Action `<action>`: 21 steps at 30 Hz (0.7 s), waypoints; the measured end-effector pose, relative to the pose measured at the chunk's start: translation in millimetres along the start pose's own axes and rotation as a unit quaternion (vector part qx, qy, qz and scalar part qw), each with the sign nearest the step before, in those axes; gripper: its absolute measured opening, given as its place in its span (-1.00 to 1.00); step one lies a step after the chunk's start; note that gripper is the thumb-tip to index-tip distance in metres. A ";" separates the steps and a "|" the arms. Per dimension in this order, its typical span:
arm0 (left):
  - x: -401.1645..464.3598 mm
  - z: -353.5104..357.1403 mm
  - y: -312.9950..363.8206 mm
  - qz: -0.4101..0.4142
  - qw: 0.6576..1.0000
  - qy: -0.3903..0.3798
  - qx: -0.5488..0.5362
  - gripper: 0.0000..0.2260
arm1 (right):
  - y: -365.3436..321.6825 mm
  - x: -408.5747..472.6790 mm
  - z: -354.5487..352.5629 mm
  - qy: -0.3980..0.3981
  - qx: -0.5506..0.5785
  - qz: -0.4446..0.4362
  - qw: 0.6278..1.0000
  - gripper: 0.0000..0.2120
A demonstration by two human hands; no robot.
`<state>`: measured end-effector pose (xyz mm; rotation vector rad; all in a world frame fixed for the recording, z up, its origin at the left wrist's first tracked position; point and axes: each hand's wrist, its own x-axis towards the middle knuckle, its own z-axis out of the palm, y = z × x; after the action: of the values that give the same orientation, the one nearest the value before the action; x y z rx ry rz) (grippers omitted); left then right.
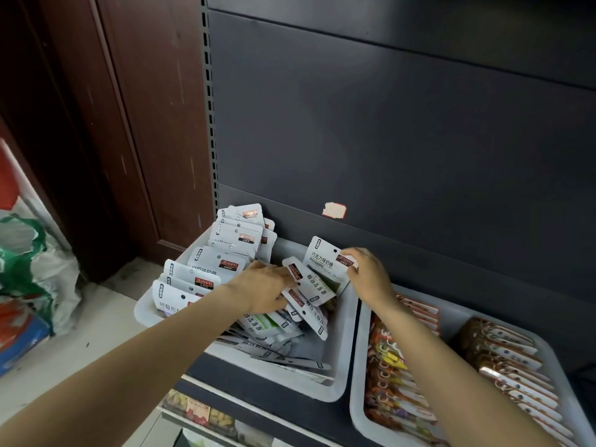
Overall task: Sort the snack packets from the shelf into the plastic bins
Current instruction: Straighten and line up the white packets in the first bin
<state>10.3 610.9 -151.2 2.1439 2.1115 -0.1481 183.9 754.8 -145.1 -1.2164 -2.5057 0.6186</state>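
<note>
Sorting looks partly done: the left hand (263,287) and right hand (366,272) pinch white foil snack packets (317,279) over the half-tidied grey plastic bin (342,375), loose ones remaining.

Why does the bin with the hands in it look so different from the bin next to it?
The left bin holds white packets, many jumbled loosely; the right bin holds orange and brown packets in neat rows. The left hand and right hand grip packets over the left bin; none touch the right bin. Both are pale plastic on one shelf.
</note>
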 end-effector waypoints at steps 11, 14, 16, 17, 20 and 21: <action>2.6 2.9 -4.0 -0.008 1.000 -0.011 -0.007 -0.61 | -8.4 4.2 4.2 0.067 -0.073 0.043 0.994 -0.85; 0.6 1.5 -6.3 -0.013 0.999 -0.022 -0.033 -0.61 | -15.6 -0.7 -6.9 0.123 -0.057 0.055 0.989 -0.85; 0.0 -1.6 -5.2 -0.021 0.998 -0.025 -0.045 -0.59 | -17.1 0.1 -10.4 0.152 -0.015 0.047 0.987 -0.88; 0.7 -4.2 -4.0 -0.025 0.998 -0.018 -0.053 -0.58 | -17.8 1.7 -10.6 0.157 0.023 0.044 0.986 -0.94; 4.1 -13.4 0.5 -0.032 0.996 0.002 -0.079 -0.54 | -26.5 0.8 -5.7 0.072 0.210 0.044 0.974 -0.87; 4.9 -15.6 1.6 -0.034 0.996 -0.003 -0.078 -0.50 | -31.9 -1.3 -4.1 0.036 0.244 0.046 0.968 -0.84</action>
<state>11.7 618.2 -136.5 1.9817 2.1181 0.0026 165.1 737.1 -126.0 -1.1386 -2.0669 1.1123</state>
